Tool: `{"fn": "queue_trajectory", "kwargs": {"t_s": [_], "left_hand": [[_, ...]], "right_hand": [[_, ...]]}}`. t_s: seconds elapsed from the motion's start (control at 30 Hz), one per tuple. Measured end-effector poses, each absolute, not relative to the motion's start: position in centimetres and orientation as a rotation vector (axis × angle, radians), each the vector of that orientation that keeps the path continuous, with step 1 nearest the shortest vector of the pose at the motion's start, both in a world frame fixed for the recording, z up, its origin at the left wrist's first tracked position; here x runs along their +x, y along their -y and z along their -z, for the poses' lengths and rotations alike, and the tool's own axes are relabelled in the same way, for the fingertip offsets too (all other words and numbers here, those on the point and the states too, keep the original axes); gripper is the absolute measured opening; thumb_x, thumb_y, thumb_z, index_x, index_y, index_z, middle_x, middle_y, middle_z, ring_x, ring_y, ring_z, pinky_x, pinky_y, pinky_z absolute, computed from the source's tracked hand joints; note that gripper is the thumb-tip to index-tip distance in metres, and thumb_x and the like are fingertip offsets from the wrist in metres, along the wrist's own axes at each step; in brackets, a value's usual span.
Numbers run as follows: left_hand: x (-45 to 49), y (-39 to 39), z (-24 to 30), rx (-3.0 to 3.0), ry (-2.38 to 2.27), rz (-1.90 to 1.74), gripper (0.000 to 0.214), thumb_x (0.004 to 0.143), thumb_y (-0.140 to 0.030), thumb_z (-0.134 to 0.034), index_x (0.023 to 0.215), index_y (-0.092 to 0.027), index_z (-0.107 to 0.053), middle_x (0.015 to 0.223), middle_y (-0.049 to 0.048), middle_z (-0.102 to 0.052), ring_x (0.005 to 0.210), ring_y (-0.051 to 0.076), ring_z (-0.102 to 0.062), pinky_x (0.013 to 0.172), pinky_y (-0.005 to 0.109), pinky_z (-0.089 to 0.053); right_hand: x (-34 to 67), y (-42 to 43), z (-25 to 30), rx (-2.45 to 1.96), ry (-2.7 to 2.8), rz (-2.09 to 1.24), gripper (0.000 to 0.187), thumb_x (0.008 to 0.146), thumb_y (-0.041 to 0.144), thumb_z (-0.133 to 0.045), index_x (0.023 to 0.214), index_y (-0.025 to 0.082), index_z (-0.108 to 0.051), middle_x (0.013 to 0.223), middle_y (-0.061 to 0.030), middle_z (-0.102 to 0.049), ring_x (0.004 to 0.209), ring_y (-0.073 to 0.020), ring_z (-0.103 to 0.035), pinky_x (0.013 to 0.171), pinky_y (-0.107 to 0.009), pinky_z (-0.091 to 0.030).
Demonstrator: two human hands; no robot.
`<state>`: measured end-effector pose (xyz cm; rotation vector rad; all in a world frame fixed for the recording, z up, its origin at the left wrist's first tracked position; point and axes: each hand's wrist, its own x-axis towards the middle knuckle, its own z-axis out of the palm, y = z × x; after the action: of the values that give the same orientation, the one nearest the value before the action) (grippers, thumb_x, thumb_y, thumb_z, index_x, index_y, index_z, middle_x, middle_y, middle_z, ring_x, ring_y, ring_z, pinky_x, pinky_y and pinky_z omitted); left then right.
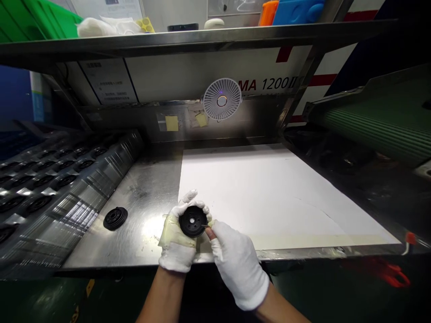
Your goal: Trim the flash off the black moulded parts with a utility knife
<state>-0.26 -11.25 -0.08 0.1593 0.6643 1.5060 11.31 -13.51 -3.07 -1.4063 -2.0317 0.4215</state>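
Observation:
My left hand [178,240], in a white glove with a yellowish patch, is closed around a black round wheel-like part [188,228] with a hole in its centre. The part's dished face is turned up towards me. Against its right rim, my right hand [235,260], also in a white glove with a bare thumb tip, pinches a small thin tool [204,225]. Most of that tool is hidden by the fingers, so its kind does not show. A second black ribbed round part [115,218] lies on the metal table to the left.
Stacked clear plastic trays [77,215] with several black round parts stand at the left. White paper [269,193] covers the table's right side. A small fan [222,99] hangs under the metal shelf [188,40]. A green ribbed conveyor belt [377,116] is at the right.

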Motion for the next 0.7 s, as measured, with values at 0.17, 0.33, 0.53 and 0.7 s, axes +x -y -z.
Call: {"fn": "queue_trajectory", "kwargs": {"t_s": [0.17, 0.33, 0.53, 0.7], "left_hand": [[-0.1, 10.6, 1.0, 0.106, -0.626, -1.549, 0.012, 0.075, -0.017, -0.057, 0.086, -0.016, -0.061, 0.068, 0.002, -0.057, 0.065, 0.013, -0.057, 0.062, 0.025, -0.05], [-0.3, 10.3, 0.9, 0.015, -0.656, -1.591, 0.011, 0.075, -0.015, -0.055, 0.085, -0.015, -0.061, 0.072, 0.004, -0.059, 0.068, 0.014, -0.059, 0.065, 0.029, -0.051], [-1.0, 11.2, 0.5, 0.131, -0.657, -1.495, 0.024, 0.075, -0.016, -0.05, 0.097, -0.015, -0.061, 0.073, 0.0071, -0.06, 0.071, 0.02, -0.06, 0.063, 0.034, -0.051], [-0.7, 10.3, 1.0, -0.017, -0.585, -1.545, 0.008, 0.076, -0.015, -0.054, 0.08, -0.016, -0.061, 0.065, 0.0013, -0.056, 0.062, 0.013, -0.056, 0.06, 0.026, -0.05]], "right_hand": [[11.1, 13.9, 3.2, -1.369, 2.021, -0.399, 0.019, 0.091, 0.025, -0.038, 0.082, 0.023, -0.055, 0.071, 0.0008, -0.06, 0.06, -0.0151, -0.052, 0.055, -0.027, -0.028], [10.2, 14.4, 3.6, -1.365, 2.037, -0.374, 0.022, 0.091, 0.027, -0.037, 0.076, 0.023, -0.053, 0.065, 0.0016, -0.058, 0.056, -0.0155, -0.05, 0.052, -0.028, -0.025], [10.8, 13.9, 3.3, -1.377, 2.05, -0.36, 0.023, 0.092, 0.026, -0.036, 0.077, 0.022, -0.053, 0.067, 0.0004, -0.058, 0.058, -0.0158, -0.05, 0.054, -0.027, -0.026], [10.2, 14.1, 3.4, -1.372, 2.044, -0.357, 0.02, 0.09, 0.025, -0.039, 0.075, 0.023, -0.052, 0.064, 0.0016, -0.057, 0.057, -0.0153, -0.05, 0.053, -0.027, -0.025]]}}
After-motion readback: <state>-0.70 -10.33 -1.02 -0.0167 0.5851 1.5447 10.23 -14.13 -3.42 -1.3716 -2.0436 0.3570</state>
